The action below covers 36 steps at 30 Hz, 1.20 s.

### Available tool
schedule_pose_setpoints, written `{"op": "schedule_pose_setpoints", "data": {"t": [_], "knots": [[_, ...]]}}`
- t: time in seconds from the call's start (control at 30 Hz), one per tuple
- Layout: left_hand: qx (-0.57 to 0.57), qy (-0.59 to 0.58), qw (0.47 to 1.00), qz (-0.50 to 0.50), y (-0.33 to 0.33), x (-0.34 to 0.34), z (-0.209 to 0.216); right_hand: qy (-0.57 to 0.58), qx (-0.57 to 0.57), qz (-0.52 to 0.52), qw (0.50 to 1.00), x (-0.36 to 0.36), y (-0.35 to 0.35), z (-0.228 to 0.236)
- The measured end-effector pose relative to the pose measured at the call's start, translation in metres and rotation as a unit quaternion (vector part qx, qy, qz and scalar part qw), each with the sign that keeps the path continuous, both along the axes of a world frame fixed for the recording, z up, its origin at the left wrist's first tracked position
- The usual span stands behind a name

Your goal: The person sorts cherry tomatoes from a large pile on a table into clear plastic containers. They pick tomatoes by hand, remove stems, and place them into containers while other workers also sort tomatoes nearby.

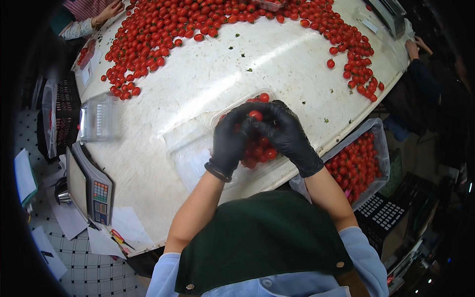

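Both my hands wear black gloves and meet over a clear plastic punnet that holds red cherry tomatoes. My left hand is closed, its fingers curled inward and slightly blurred. From the other side my right hand bends its fingers toward the left ones. A single cherry tomato shows between the fingertips of the two hands, which seem to pinch it together. The gloves hide part of the punnet and its tomatoes. Beneath my left forearm lies the clear lid side on the white table.
A large heap of cherry tomatoes spreads across the far table. Stacked clear punnets and a scale stand left, near scissors. A lined crate of tomatoes sits right, below the edge. Other people's hands appear at the far corners.
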<state>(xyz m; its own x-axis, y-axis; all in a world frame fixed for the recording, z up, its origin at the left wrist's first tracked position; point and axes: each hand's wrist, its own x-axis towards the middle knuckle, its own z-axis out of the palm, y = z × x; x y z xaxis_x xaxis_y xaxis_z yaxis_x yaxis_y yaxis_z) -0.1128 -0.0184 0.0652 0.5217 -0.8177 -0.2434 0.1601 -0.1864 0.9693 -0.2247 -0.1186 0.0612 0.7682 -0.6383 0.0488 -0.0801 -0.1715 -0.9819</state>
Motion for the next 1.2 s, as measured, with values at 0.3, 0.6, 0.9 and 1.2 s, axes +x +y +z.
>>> {"op": "schedule_pose_setpoints", "data": {"t": [0.3,0.6,0.9,1.2], "knots": [[-0.073,-0.084,0.992,-0.066,-0.008,0.006,-0.001,0.054,0.05,-0.059,0.996,-0.066,-0.009,0.02],[0.018,-0.304,0.941,-0.151,0.032,0.023,-0.011,0.304,-0.157,-0.003,0.94,-0.185,-0.018,0.047],[0.068,-0.608,0.761,-0.216,0.081,-0.024,-0.023,0.273,-0.344,-0.034,0.898,-0.033,0.026,-0.013],[0.164,-0.598,0.776,-0.118,0.041,-0.017,-0.012,0.084,0.018,-0.094,0.992,-0.054,0.022,-0.01]]}}
